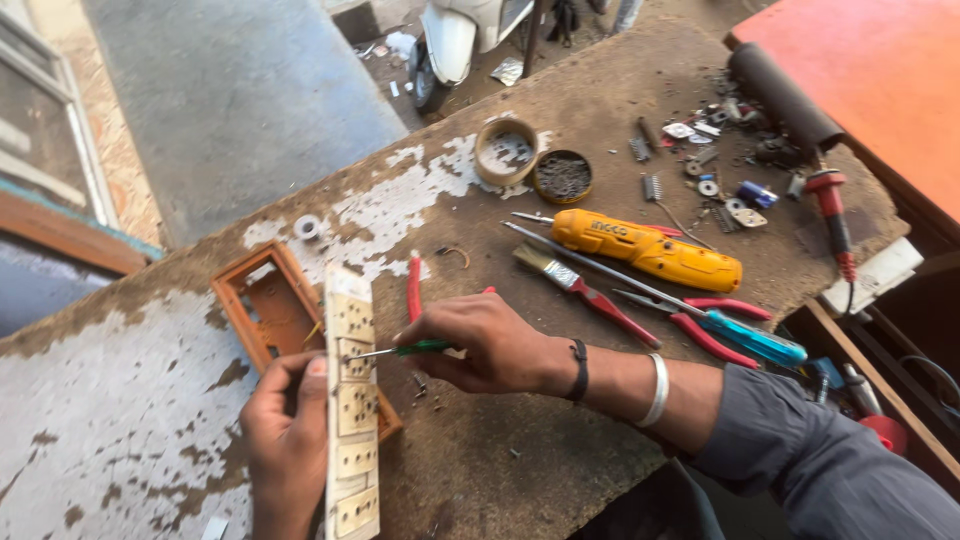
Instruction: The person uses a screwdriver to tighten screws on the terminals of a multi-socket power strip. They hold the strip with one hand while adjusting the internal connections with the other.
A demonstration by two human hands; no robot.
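Left hand [285,440] grips the upright socket plate [352,400] at the bench's [520,440] near edge; right hand [480,340] clasps a green-handled screwdriver [400,350] against it.

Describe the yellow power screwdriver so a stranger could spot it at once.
Start at the worn workbench and look past the right hand. The yellow power screwdriver lies slantwise beside a paintbrush and red-handled pliers. It alone is thick and bright yellow.
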